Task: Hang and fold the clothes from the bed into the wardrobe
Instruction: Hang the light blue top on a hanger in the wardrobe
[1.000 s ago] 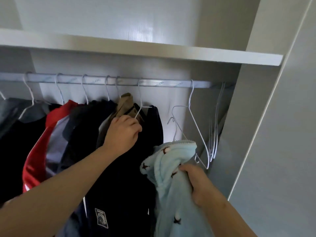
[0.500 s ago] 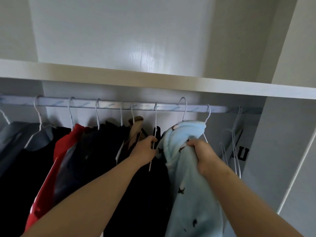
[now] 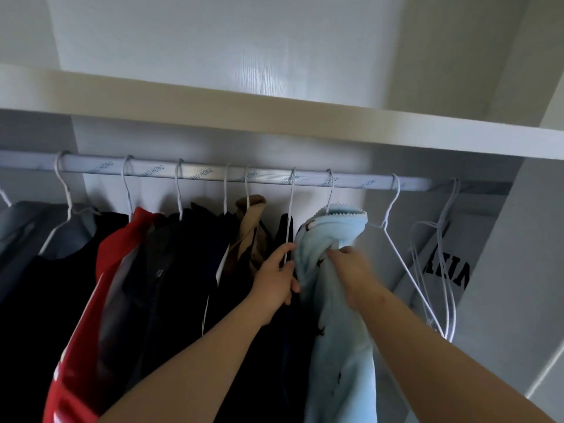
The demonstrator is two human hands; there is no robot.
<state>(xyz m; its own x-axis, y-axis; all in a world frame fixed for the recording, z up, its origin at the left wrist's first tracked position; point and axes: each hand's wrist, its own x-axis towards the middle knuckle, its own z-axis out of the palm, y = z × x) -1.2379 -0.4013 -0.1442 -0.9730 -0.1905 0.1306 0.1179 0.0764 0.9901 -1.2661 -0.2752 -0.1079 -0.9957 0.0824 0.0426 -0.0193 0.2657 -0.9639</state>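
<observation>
A pale blue fleece garment [image 3: 331, 300] is hanging inside the wardrobe, between the row of dark clothes and the bare hangers on the right. The hook of its hanger [image 3: 330, 190] is sitting over the silver rail [image 3: 210, 174]. The fabric is looking soft and fuzzy, scattered with small dark star-like marks. A white zigzag trim is showing along the bunched top edge. Its body is falling straight down out of the bottom of the view.

The right hand [image 3: 354, 270] is gripping a bunched fold of the fleece just below the top, its fingers [image 3: 335, 253] curled into the cloth. The left hand [image 3: 276, 277] is pinching the white wire hanger [image 3: 291, 215] of the neighbouring black garment [image 3: 285, 230], thumb on one side and fingers curled on the other, just beside the blue fleece.

Further left on the rail a tan garment [image 3: 251, 227], several dark garments [image 3: 171, 270], a red garment [image 3: 91, 300] and a grey garment [image 3: 24, 227] are hanging close together. To the right an empty hanger [image 3: 396, 239] and a cluster of empty hangers [image 3: 447, 254] are dangling. Behind them a white item with black letters [image 3: 448, 273] is showing. A white shelf [image 3: 274, 117] is running above the rail.
</observation>
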